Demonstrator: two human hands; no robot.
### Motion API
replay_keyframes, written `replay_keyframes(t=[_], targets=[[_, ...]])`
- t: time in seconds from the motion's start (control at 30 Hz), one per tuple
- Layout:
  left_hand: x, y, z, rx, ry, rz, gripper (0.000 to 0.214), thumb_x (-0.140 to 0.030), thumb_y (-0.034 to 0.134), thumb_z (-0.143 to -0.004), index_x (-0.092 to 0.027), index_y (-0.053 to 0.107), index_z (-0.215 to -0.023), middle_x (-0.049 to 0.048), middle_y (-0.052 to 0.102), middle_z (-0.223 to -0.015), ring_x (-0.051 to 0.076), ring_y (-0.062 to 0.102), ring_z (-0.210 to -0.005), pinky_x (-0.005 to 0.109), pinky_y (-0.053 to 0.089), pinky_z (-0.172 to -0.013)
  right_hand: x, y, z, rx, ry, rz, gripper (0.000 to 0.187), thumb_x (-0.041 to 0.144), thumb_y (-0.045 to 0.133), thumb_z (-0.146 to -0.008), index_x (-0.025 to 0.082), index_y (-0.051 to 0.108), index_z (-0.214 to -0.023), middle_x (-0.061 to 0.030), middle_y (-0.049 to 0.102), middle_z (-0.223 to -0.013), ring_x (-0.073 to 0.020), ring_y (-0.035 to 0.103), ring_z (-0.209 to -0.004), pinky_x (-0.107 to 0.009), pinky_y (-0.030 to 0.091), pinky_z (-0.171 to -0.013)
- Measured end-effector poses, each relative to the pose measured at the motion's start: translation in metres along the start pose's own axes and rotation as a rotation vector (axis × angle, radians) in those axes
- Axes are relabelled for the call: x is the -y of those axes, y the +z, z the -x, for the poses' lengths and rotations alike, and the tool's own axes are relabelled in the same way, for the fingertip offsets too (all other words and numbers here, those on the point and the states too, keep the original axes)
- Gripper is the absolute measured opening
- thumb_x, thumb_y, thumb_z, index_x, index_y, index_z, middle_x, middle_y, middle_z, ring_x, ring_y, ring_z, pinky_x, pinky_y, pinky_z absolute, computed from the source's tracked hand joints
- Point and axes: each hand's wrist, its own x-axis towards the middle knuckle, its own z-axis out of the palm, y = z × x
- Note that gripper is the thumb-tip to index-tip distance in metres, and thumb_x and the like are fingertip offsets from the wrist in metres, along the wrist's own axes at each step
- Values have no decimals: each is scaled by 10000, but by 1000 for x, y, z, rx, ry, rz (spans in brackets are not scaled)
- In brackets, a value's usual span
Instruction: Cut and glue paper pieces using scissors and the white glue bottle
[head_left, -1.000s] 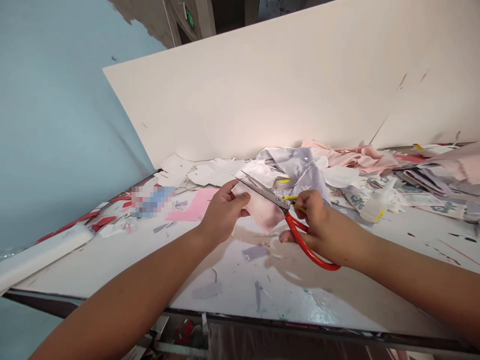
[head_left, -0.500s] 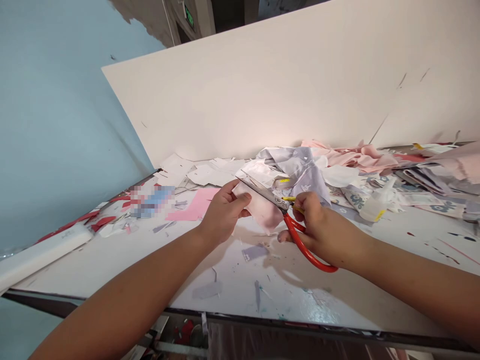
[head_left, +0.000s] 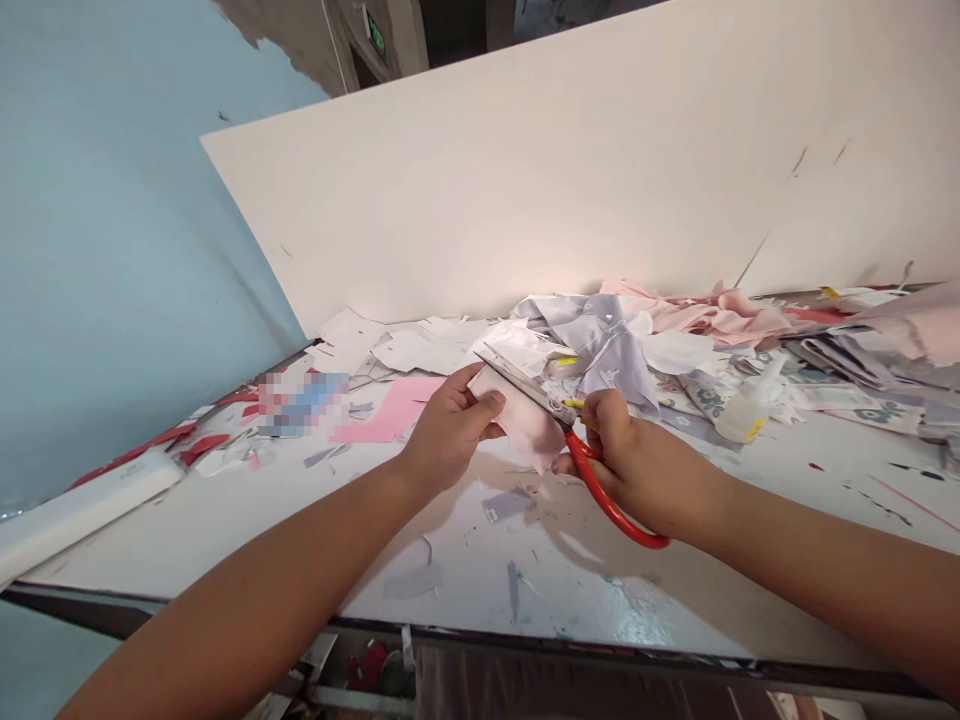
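Between thumb and fingers, my left hand [head_left: 454, 425] pinches a small pale pink piece of fabric [head_left: 517, 420] above the table. My right hand [head_left: 637, 460] grips red-handled scissors [head_left: 611, 510], their blades pointing up and left along the upper edge of the piece. Whether the blades are cutting into it, I cannot tell. A thin yellow stick, perhaps a pencil [head_left: 574, 404], is also tucked in the fingers of my right hand. Behind the blades lie white scraps [head_left: 517, 340] and a crumpled lavender cloth [head_left: 619, 365].
The white table [head_left: 300, 545] carries pale paper pieces [head_left: 420, 348], a pink sheet [head_left: 394, 410], a clear squeeze bottle [head_left: 746, 410] and pink cloth [head_left: 720, 310]. A long white box-like bar [head_left: 90, 510] lies at left. A white board [head_left: 525, 190] stands along the back.
The scissor blades look slightly closer together, and my right hand has shifted a little left. My left hand keeps its hold on the fabric. The view has moved slightly.
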Motion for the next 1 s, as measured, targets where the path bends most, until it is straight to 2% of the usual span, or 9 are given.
replay_keyframes(t=[0.1, 0.27, 0.5, 0.8, 1.0], targets=[[1, 0, 0, 18, -2, -7, 524, -263, 644, -679, -221, 462, -1169, -63, 455, -612, 50, 477, -590, 242, 501, -639, 2, -3, 0, 64, 8, 29, 290, 433, 400, -784, 187, 319, -914, -25, 583, -617, -200, 550, -513, -284, 373, -456], [3, 0, 0, 21, 1, 1, 503, -262, 644, -679, -221, 475, -1151, -61, 449, -614, 50, 475, -588, 244, 502, -641, 5, -4, -1, 88, 40, 100, 316, 474, 347, -804, 179, 321, -916, -40, 575, -594, -222, 561, -521, -287, 363, -452], [4, 1, 0, 23, -11, -2, 492, -266, 636, -687, -221, 470, -1147, -57, 456, -628, 51, 477, -584, 253, 504, -652, 4, 0, -4, 68, 13, 233, 356, 478, 324, -821, 140, 342, -933, -79, 592, -595, -251, 575, -532, -283, 313, -436], [6, -1, -2, 41, 8, 8, 510, -278, 644, -679, -225, 457, -1150, -55, 459, -647, 58, 482, -606, 280, 504, -679, 5, 0, -2, 86, 14, 315, 245, 343, 336, -836, 119, 362, -933, -68, 573, -553, -216, 545, -476, -249, 238, -403], [7, -1, -2, 57, -4, 5, 497, -290, 641, -680, -222, 471, -1141, -30, 514, -700, 84, 524, -654, 332, 499, -728, 7, -3, -3, 127, 42, 331, 158, 258, 346, -836, 125, 369, -918, -52, 553, -531, -190, 518, -443, -240, 215, -397]])
